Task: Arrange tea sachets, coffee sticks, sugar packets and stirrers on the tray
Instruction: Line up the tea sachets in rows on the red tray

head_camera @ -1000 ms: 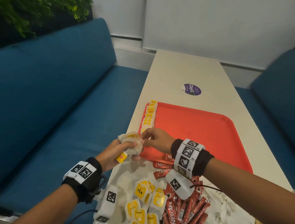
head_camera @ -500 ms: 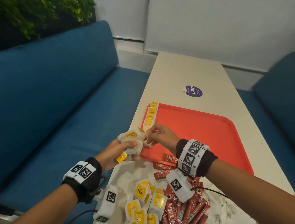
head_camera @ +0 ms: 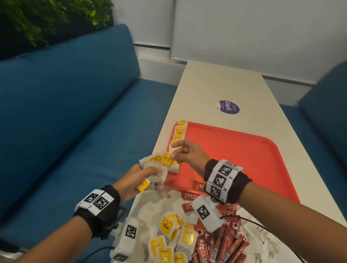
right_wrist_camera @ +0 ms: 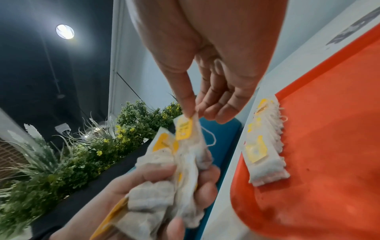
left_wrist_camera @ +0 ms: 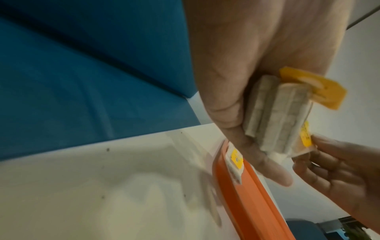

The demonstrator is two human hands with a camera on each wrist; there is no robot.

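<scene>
while pinching, right hand (head_camera: 189, 154) over tea sachets (head_camera: 157, 166)

Tea sachets (head_camera: 178, 132) line the tray's (head_camera: 247, 154) left edge; coffee sticks (head_camera: 223, 250) lie nearer, on the table (head_camera: 220, 83).

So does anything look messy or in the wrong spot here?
Yes. Two red coffee sticks lie half over the tray's near rim, neither on nor off. The tea sachets in the left hand are scrunched, unlike the neat row on the tray.
</scene>
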